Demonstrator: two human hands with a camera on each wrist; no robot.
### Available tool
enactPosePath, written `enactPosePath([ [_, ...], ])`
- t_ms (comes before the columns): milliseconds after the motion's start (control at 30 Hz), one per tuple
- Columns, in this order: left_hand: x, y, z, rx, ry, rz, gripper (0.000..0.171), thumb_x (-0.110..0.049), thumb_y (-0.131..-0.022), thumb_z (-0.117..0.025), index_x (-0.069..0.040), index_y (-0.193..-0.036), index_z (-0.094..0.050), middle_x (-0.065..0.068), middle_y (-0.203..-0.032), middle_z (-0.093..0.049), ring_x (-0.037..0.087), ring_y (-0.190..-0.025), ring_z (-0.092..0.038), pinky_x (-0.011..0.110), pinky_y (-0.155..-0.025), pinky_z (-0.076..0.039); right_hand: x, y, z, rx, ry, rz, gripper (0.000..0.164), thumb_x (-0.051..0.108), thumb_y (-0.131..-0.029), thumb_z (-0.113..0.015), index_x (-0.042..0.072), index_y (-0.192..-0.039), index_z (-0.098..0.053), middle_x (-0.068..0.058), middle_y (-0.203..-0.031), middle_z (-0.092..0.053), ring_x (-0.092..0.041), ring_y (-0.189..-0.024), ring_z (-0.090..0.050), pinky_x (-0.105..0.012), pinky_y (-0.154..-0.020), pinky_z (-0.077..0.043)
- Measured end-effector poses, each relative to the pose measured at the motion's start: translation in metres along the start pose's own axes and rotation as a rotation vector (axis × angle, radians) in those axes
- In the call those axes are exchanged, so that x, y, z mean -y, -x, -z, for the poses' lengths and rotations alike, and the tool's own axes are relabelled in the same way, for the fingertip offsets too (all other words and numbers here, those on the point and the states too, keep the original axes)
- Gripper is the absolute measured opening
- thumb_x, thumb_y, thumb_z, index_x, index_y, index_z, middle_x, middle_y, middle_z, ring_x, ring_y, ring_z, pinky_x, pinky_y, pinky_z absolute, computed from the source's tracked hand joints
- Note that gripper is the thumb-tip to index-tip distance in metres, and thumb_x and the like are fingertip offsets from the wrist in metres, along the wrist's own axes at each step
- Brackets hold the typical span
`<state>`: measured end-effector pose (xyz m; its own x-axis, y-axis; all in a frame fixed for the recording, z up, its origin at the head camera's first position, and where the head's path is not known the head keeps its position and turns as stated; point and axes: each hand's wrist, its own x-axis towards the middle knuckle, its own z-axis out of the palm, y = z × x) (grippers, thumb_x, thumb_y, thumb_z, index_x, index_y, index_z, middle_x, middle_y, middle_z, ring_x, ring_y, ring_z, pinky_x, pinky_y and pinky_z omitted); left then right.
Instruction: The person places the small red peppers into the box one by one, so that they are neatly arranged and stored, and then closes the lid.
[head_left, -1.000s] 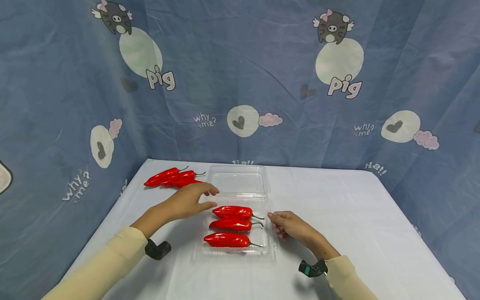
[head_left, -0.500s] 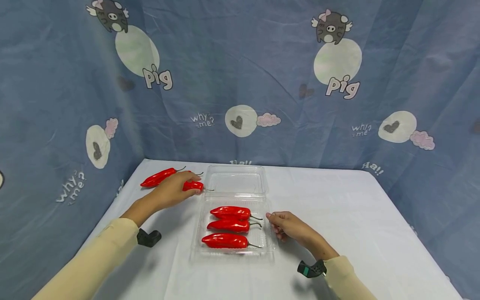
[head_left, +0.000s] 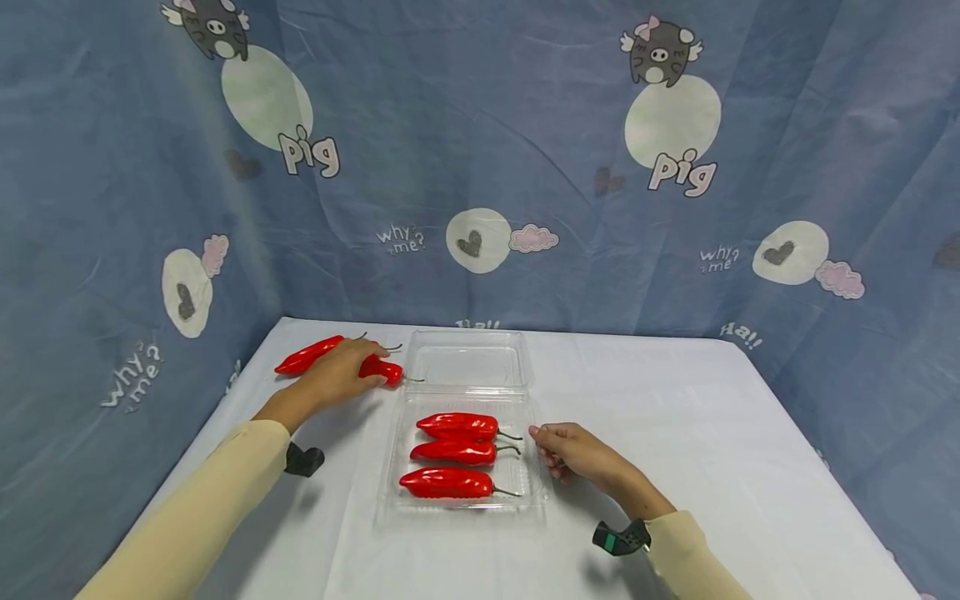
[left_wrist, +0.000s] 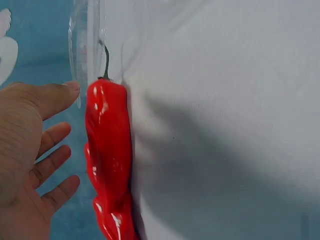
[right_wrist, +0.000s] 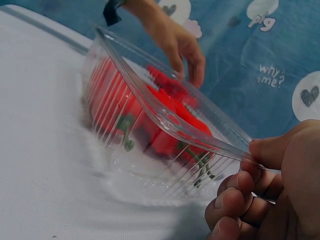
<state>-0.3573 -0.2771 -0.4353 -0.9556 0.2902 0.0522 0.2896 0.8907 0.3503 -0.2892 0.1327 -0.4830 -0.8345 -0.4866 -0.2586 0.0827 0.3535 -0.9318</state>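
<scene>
My left hand (head_left: pixel 337 375) is over the loose peppers at the back left, nearest to a red chili pepper (head_left: pixel 390 372). In the left wrist view its thumb and fingers are spread beside that pepper (left_wrist: pixel 111 135), and none is seen curled round it. My right hand (head_left: pixel 577 454) pinches the right rim of a clear plastic clamshell box (right_wrist: pixel 225 150) between thumb and fingers. Inside the box base lie three red peppers, a back one (head_left: pixel 456 427), a middle one (head_left: pixel 452 452) and a front one (head_left: pixel 446 482), stems to the right.
Another red pepper (head_left: pixel 307 357) lies farther left, and a further one is mostly hidden by my left hand. The box's hinged lid (head_left: pixel 468 358) lies folded back behind the base. A white-covered table (head_left: pixel 675 417) meets a blue printed curtain (head_left: pixel 570 275).
My left hand has moved from over the box's left edge back and left to the loose peppers. My right hand stays at the box rim. The head view has shifted slightly.
</scene>
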Motion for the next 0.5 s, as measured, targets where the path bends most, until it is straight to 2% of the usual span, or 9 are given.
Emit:
enactPosePath([
  [300,0.014,-0.01,-0.008,0.033,-0.03,0.025,0.053,-0.022,-0.087,-0.08,-0.009,-0.135,-0.062,0.018,-0.14,-0.056,0.041,-0.134,-0.044,0.063,-0.107,-0.04,-0.001,-0.002,0.0,-0.001,0.002,-0.001,0.042,0.037,-0.106,-0.05,0.006,-0.078,-0.051,0.0,-0.067,-0.048,-0.013,-0.058,-0.046,-0.026,-0.052,-0.039],
  [500,0.022,-0.012,-0.016,0.045,-0.044,0.001,0.053,-0.021,-0.088,-0.079,-0.007,-0.136,-0.061,0.018,-0.14,-0.057,0.04,-0.132,-0.047,0.061,-0.109,-0.039,-0.001,-0.001,0.001,0.007,-0.005,0.006,0.044,0.041,-0.105,-0.052,0.007,-0.077,-0.049,0.001,-0.067,-0.047,-0.012,-0.058,-0.045,-0.026,-0.052,-0.038],
])
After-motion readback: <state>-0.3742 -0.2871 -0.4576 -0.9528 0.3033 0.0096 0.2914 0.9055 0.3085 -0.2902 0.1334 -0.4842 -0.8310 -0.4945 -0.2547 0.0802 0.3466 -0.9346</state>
